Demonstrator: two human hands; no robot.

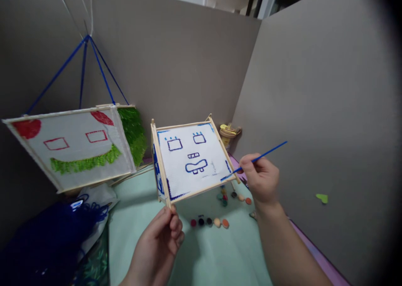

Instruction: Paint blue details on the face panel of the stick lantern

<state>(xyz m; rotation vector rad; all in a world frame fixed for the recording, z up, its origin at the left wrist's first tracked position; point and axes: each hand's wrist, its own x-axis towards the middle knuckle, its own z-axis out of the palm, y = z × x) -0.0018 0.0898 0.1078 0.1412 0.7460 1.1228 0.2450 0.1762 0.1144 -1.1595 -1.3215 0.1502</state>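
Note:
My left hand (pixel 161 235) pinches the lower left corner of a box-shaped paper lantern (pixel 179 164) with a wooden stick frame, tilted above the table. A face with square eyes, a small nose and a toothed mouth is drawn on its white front, and dark blue marks run along several edges. My right hand (pixel 262 177) grips a thin blue paintbrush (pixel 265 154). The brush's lower end lies against the lantern's bottom right corner, beside short blue strokes. Blue patterns also cover the lantern's left side.
A larger lantern (pixel 94 152) with red and green decoration hangs at left from blue cords. Small paint pots (pixel 209 222) stand on the pale green tabletop (pixel 232 252). Dark blue fringed material (pixel 50 235) lies at lower left. Grey partitions (pixel 188 64) enclose the table; a container (pixel 228 135) stands in the corner.

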